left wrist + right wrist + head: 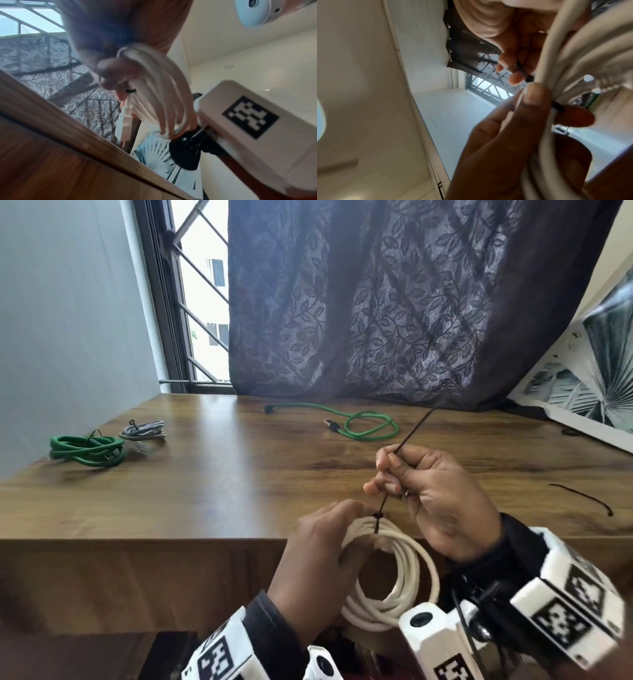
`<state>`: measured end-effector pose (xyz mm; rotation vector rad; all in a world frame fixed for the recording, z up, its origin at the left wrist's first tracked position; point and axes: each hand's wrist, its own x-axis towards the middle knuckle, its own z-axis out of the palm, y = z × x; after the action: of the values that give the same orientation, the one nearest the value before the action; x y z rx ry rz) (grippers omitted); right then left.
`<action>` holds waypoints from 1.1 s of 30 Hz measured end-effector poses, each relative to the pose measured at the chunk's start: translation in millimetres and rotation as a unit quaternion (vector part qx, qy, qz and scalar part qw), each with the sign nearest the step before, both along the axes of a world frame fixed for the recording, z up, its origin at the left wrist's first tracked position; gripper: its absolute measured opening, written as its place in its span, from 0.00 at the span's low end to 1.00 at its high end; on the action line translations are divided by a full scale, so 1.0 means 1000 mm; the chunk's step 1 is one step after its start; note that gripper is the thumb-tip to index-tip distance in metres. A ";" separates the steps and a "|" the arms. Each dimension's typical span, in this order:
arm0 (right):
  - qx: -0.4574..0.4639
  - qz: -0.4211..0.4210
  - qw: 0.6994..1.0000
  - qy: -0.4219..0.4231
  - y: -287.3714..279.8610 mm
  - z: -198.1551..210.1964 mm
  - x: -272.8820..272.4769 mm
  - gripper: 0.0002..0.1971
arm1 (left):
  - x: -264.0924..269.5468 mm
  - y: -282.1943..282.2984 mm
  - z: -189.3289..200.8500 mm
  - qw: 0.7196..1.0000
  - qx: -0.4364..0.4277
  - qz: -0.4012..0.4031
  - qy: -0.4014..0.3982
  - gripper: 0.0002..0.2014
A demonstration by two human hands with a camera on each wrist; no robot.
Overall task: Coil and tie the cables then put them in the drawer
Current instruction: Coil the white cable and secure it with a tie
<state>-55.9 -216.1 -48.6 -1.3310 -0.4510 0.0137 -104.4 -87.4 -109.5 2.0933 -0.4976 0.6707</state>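
A coiled white cable (pixel 400 573) hangs in front of the wooden desk's front edge (pixel 137 539). My left hand (pixel 325 546) grips the top of the coil; the left wrist view shows the coil (pixel 159 97) and its white plug (pixel 125 120) dangling. A black zip tie (pixel 397 467) is looped round the coil's top, its head (pixel 378 515) against the strands. My right hand (pixel 424 491) pinches the tie's tail, which points up and away. The right wrist view shows the tie's head (pixel 529 78) against the white cable (pixel 573 67).
On the desk lie a tied green coil (pixel 87 450) and a tied grey coil (pixel 144 433) at the left, a loose green cable (pixel 359 424) at the back, and a spare black zip tie (pixel 582 496) at the right. A curtain (pixel 394 302) hangs behind.
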 end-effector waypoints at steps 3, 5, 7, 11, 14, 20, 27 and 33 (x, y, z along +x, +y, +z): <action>-0.021 -0.004 0.998 -0.062 0.009 0.005 -0.007 0.15 | 0.007 0.003 0.005 0.997 -0.041 0.070 0.008 0.11; -0.050 -0.003 0.994 -0.100 0.016 0.004 -0.016 0.15 | 0.014 0.007 0.008 0.993 -0.047 0.105 0.002 0.10; -0.108 -0.024 0.982 -0.155 0.021 -0.002 -0.026 0.15 | 0.016 0.009 0.012 0.992 -0.046 0.118 -0.002 0.07; -0.232 -0.097 0.925 -0.285 0.025 -0.015 -0.042 0.11 | 0.014 0.007 0.010 0.991 -0.014 0.125 -0.048 0.12; -0.089 -0.072 0.980 -0.165 0.022 -0.011 -0.031 0.15 | 0.013 0.012 0.003 0.993 0.012 0.113 -0.037 0.13; 0.073 0.061 0.993 0.074 0.011 -0.003 0.000 0.13 | 0.006 0.013 0.004 0.989 0.115 0.087 -0.019 0.21; 0.142 0.163 0.975 0.049 0.002 -0.002 0.005 0.12 | 0.006 0.017 0.010 1.000 -0.003 -0.004 0.005 0.19; 0.157 0.076 0.985 0.006 0.009 -0.011 -0.005 0.12 | 0.001 0.007 0.011 0.997 0.080 0.010 -0.019 0.16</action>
<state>-61.0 -206.9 -59.9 -0.9847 -0.5211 0.0733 -103.8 -79.9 -98.8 2.2413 -0.5689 0.7038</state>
